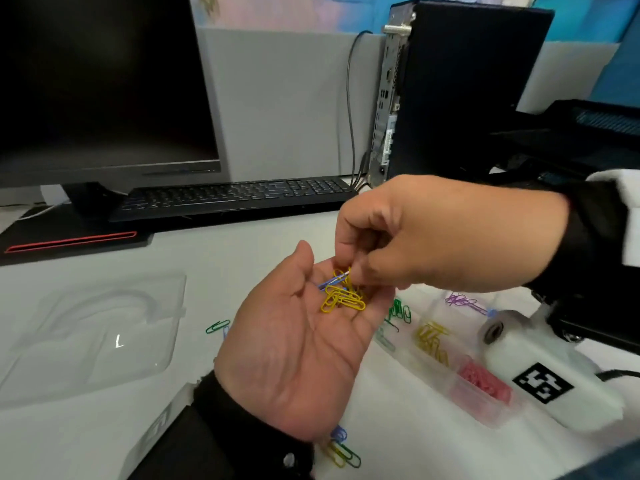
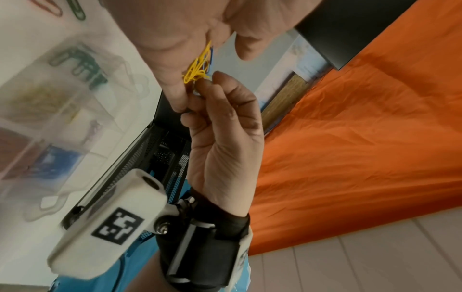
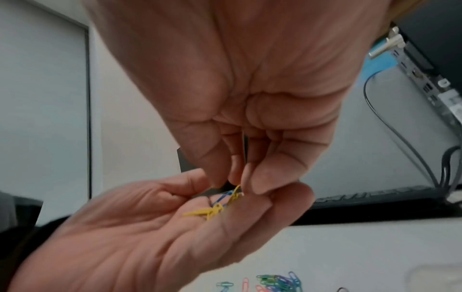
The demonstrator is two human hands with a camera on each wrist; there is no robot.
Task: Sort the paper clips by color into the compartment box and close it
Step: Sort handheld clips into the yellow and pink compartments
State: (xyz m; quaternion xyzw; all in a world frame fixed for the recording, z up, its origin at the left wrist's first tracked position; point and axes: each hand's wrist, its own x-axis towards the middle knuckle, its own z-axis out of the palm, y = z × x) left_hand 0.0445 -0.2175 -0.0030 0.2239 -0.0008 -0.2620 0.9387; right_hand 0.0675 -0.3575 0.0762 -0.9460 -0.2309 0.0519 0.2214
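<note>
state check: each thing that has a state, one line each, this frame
left hand: palm up, open, cradling clips
right hand: pinching a clip out of the palm
yellow clips: bunched in the left palm, a blue clip mixed in
compartment box: open, partly filled by color
clear lid: off, lying on desk
loose clips: unsorted on desk
monitor: screen dark

A cluster of paper clips [image 1: 343, 297] lies in the upturned left hand [image 1: 294, 344], which is held above the desk [image 1: 398, 427], with the right hand [image 1: 426, 237] just above and right of it. The compartment box [image 1: 460, 358] sits on the desk to the right, beneath the right hand, its lid [image 1: 93, 327] lying to the left. Behind stand a keyboard [image 1: 235, 195], a monitor [image 1: 104, 81] at back left and a computer tower [image 1: 450, 88] at back right.
</note>
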